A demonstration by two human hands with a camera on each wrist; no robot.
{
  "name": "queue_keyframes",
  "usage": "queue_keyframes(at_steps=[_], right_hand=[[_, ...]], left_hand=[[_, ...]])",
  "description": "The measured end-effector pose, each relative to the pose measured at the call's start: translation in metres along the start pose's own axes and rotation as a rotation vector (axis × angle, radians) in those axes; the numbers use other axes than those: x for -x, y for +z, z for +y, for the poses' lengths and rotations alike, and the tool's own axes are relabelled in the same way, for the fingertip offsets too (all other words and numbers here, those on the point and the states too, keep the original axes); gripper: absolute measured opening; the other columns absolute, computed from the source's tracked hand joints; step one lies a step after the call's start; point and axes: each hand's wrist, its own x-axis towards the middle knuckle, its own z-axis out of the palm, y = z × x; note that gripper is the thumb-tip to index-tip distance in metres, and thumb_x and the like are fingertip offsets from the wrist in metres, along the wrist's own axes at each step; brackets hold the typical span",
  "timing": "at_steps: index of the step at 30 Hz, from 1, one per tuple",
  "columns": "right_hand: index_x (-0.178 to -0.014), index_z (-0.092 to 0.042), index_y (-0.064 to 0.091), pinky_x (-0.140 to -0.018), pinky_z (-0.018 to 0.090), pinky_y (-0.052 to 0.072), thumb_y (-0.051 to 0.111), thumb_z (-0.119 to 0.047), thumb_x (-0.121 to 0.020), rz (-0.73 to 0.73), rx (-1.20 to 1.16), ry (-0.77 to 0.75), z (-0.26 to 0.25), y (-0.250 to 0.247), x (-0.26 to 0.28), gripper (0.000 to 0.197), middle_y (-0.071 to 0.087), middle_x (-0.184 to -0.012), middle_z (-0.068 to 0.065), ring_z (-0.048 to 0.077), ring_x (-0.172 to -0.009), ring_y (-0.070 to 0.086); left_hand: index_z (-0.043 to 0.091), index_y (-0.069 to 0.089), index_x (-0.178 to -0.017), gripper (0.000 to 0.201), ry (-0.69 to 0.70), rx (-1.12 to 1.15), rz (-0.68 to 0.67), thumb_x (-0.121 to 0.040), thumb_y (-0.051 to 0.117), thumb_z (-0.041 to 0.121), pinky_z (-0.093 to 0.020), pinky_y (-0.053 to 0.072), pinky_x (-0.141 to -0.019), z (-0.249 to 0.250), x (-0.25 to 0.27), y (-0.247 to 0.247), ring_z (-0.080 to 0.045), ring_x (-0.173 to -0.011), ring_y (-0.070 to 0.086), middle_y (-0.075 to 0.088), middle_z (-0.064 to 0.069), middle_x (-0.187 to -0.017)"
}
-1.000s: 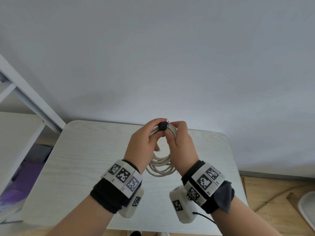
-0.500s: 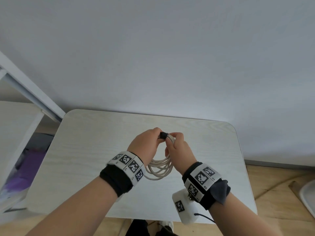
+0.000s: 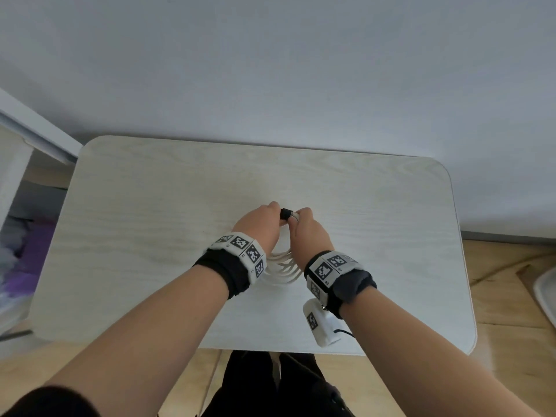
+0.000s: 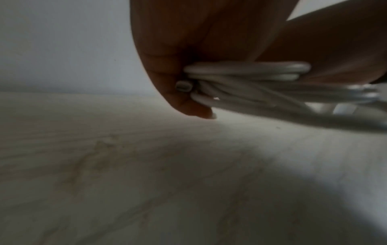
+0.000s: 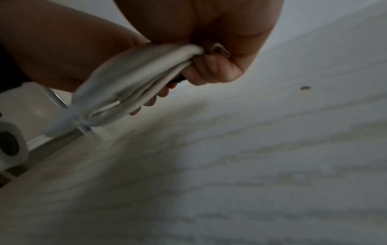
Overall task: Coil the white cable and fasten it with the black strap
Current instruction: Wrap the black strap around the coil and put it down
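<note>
The white cable point(image 3: 282, 266) is wound into a coil of several loops, held just above the table between my two hands. A black strap point(image 3: 285, 212) wraps the top of the coil. My left hand point(image 3: 261, 224) grips the coil point(image 4: 247, 73) on the strap's left side, fingers curled round the strands, with a metal plug end point(image 4: 183, 86) by the fingertips. My right hand point(image 3: 306, 227) grips the bundle point(image 5: 136, 79) on the strap's right side, a plug point(image 5: 222, 50) showing by its thumb. The lower loops hang fanned out between my wrists.
The pale wood-grain table point(image 3: 150, 221) stands against a grey-white wall. A white shelf frame point(image 3: 33, 130) with purple items below stands to the left. Wooden floor and a white object point(image 3: 546, 293) lie to the right. A small dark speck point(image 5: 305, 87) marks the tabletop.
Both hands have moved down and forward with the coil, from chest height to low over the middle of the table. The grip on both sides of the strap is unchanged.
</note>
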Motion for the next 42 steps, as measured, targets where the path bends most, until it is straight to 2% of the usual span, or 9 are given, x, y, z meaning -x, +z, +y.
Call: queue_keyframes(at_steps=[5,7,9,14,20,25,30,35,42], right_hand=[[-0.092,-0.011,0.036,-0.061,0.035,0.037,0.03,-0.027,-0.097,0.018,0.024,-0.013,0.012,0.017,-0.006,0.018,0.053,-0.072,0.006,0.033,-0.072,0.054],[-0.096,-0.007,0.04,-0.068,0.037,0.036,0.03,-0.025,-0.097,0.057,0.064,-0.029,0.015,0.023,-0.007,0.02,0.056,-0.082,0.013,0.035,-0.081,0.054],[-0.097,-0.008,0.042,-0.075,0.038,0.033,0.03,-0.024,-0.097,0.108,0.087,-0.027,0.017,0.029,-0.007,0.02,0.055,-0.086,0.01,0.033,-0.09,0.05],[-0.104,-0.009,0.046,-0.087,0.039,0.03,0.034,-0.026,-0.095,0.19,0.124,0.035,0.018,0.042,-0.009,0.023,0.046,-0.115,0.01,0.03,-0.106,0.039],[-0.118,-0.013,0.044,-0.09,0.039,0.03,0.038,-0.027,-0.093,0.266,0.102,0.016,0.022,0.046,-0.013,0.029,0.043,-0.12,0.01,0.029,-0.108,0.039],[-0.122,-0.013,0.043,-0.088,0.039,0.031,0.044,-0.025,-0.089,0.308,0.108,-0.026,0.024,0.051,-0.014,0.036,0.045,-0.119,0.01,0.029,-0.106,0.041],[-0.117,-0.013,0.046,-0.087,0.039,0.033,0.047,-0.026,-0.088,0.321,0.154,-0.067,0.027,0.049,-0.015,0.032,0.046,-0.118,0.01,0.029,-0.105,0.042],[-0.123,-0.019,0.044,-0.093,0.038,0.03,0.044,-0.028,-0.09,0.276,0.18,-0.066,0.027,0.042,-0.012,0.034,0.042,-0.124,0.005,0.026,-0.112,0.038],[-0.131,-0.021,0.038,-0.101,0.04,0.026,0.044,-0.034,-0.09,0.244,0.185,-0.087,0.027,0.032,-0.007,0.044,0.038,-0.131,0.004,0.025,-0.119,0.035]], left_hand=[[0.003,0.048,-0.106,0.024,0.048,-0.158,0.048,-0.099,0.036,0.023,-0.037,0.038,-0.067,-0.007,-0.006,0.019,-0.032,-0.093,0.056,0.062,-0.014,-0.102],[0.006,0.049,-0.105,0.022,0.08,-0.251,0.11,-0.099,0.036,0.023,-0.034,0.032,-0.067,-0.009,-0.007,0.024,-0.03,-0.096,0.053,0.062,-0.012,-0.103],[0.007,0.05,-0.103,0.018,0.1,-0.281,0.153,-0.097,0.04,0.021,-0.033,0.028,-0.068,-0.012,-0.008,0.029,-0.029,-0.097,0.051,0.06,-0.01,-0.104],[0.002,0.058,-0.085,0.011,0.096,-0.2,0.28,-0.084,0.062,0.013,-0.037,0.028,-0.061,-0.019,-0.006,0.041,-0.035,-0.078,0.055,0.058,-0.017,-0.087],[0.004,0.055,-0.073,0.026,0.118,-0.202,0.332,-0.063,0.079,0.007,-0.03,0.037,-0.052,-0.017,-0.01,0.044,-0.029,-0.057,0.055,0.057,-0.014,-0.067],[0.009,0.048,-0.083,0.039,0.157,-0.24,0.375,-0.061,0.08,0.017,-0.032,0.041,-0.053,-0.019,-0.012,0.052,-0.026,-0.058,0.055,0.057,-0.009,-0.069],[0.011,0.054,-0.083,0.033,0.133,-0.318,0.43,-0.064,0.075,0.026,-0.032,0.041,-0.058,-0.02,-0.01,0.051,-0.026,-0.067,0.056,0.059,-0.008,-0.081],[0.009,0.059,-0.09,0.03,0.102,-0.243,0.404,-0.07,0.069,0.029,-0.037,0.044,-0.065,-0.019,-0.004,0.047,-0.028,-0.076,0.057,0.06,-0.009,-0.089],[0.014,0.05,-0.122,0.05,0.032,-0.129,0.291,-0.079,0.058,0.037,-0.04,0.034,-0.089,-0.014,0.002,0.032,-0.028,-0.109,0.048,0.052,-0.007,-0.12]])
